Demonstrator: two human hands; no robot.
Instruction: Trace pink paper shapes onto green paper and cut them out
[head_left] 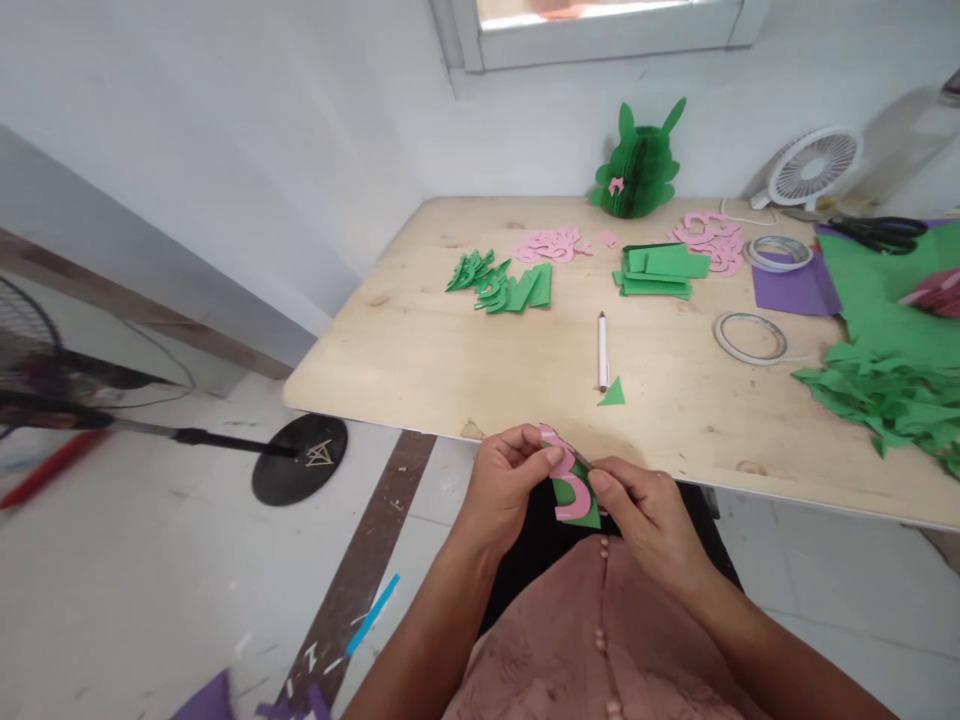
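My left hand (504,488) pinches a pink paper cutout (574,497) with curved lobes, laid over a piece of green paper (585,520), just off the table's front edge above my lap. My right hand (651,515) is closed at the right side of these papers, on a thin dark blade-like tool (579,459) that lies along their upper edge. Its handle is hidden by my fingers, so its exact kind does not show. Beyond my hands, a white pen (602,352) and a small green paper triangle (613,392) lie on the wooden table (420,370).
Green cutouts (491,285), pink cutouts (551,245) and stacked green strips (660,270) lie farther back. A green paper figure (640,170) stands by the wall. To the right are tape rolls (750,338), black-handled scissors (877,232), green scraps (885,395) and a white fan (816,168).
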